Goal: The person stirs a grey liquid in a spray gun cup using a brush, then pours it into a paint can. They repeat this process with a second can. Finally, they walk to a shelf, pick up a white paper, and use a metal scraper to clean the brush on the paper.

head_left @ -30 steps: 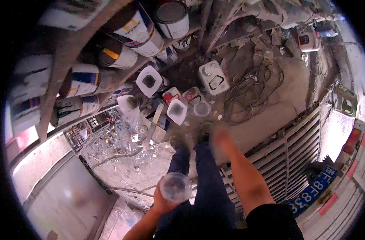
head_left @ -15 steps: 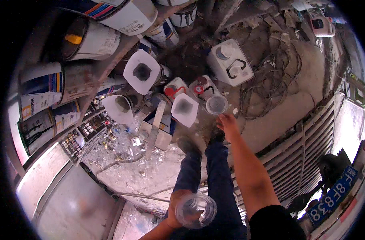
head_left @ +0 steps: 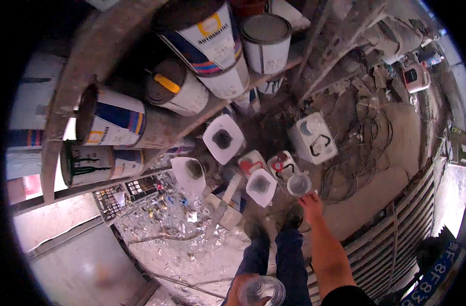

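Observation:
In my left hand point(head_left: 235, 291), close to my body, is a stack of clear plastic cups point(head_left: 263, 291), its open mouth facing up. My right arm reaches forward, and the fingers of my right hand point(head_left: 311, 204) close on a single clear plastic cup point(head_left: 299, 184). This cup is held above the floor, in front of a jug with a dark handle and red cap point(head_left: 283, 164). Just left of it is a white paper cone with a grey centre point(head_left: 261, 187). Two similar white cones, one with a dark centre point(head_left: 223, 138), stand farther left.
Wooden shelves on the left carry paint cans point(head_left: 115, 118), one with a yellow tool on its lid. A white jerrycan point(head_left: 314, 137) stands beyond my right hand, near coiled cable point(head_left: 358, 148). Litter and a tray of small pots point(head_left: 109, 203) lie left. A slatted metal panel point(head_left: 391, 239) is right.
The view has swung left and up, so the shelves show more and the floor items sit lower and farther right. Both hands keep their cups; the right cup remains beside the jug.

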Available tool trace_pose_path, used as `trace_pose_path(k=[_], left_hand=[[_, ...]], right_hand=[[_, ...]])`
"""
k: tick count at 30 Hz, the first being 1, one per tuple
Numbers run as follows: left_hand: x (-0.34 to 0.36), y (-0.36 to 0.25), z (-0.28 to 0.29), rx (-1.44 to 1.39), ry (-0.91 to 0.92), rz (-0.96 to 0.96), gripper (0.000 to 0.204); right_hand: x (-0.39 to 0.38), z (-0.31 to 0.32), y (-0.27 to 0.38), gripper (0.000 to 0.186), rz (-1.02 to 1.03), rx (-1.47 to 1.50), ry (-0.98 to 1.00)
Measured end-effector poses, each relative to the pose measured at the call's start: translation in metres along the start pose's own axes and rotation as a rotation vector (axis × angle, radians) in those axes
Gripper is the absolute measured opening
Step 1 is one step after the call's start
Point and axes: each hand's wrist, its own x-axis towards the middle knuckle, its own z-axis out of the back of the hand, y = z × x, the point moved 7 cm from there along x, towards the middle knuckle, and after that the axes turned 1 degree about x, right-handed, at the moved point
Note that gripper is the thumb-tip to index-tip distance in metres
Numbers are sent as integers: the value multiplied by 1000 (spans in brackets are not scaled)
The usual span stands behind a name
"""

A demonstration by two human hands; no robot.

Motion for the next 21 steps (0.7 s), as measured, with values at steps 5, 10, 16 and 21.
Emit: trace_pose_path(k=[5,10,16,21], left_hand=[[-4,-30,18,-228,-77,20,71],[-17,-45,20,-154,-87,-76,72],[-27,-56,29,-264,-89,-58,69],[-29,-52,32,-199,-139,-135,68]], right_hand=[[-21,3,41,11,18,-118,-22],[-79,-44,128,10,139,-148,138],[-148,-157,258,11,334,-137,254],[-153,-254,351,13,466,-116,365]])
